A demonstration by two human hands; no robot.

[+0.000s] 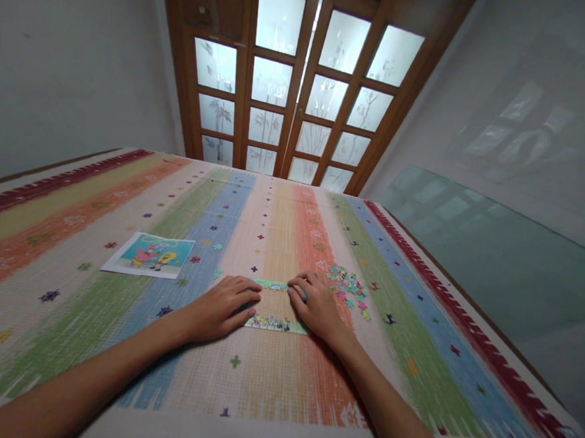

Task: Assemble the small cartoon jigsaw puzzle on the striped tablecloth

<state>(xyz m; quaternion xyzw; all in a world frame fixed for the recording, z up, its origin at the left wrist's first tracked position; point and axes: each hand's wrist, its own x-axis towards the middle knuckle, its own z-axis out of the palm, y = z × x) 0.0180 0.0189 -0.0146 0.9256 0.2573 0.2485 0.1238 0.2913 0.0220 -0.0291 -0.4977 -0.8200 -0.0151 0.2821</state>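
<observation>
We press our left hand and right hand, fingers curled, on the puzzle frame; loose pieces lie just beside it on the striped desk.

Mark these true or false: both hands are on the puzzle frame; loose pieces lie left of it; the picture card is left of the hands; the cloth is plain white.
1. Both hands, left hand and right hand, rest on the partly built jigsaw frame: true.
2. The heap of loose jigsaw pieces lies left: false, right.
3. The cartoon picture card lies left: true.
4. The woven tablecloth is white: false, multicoloured stripes.
</observation>
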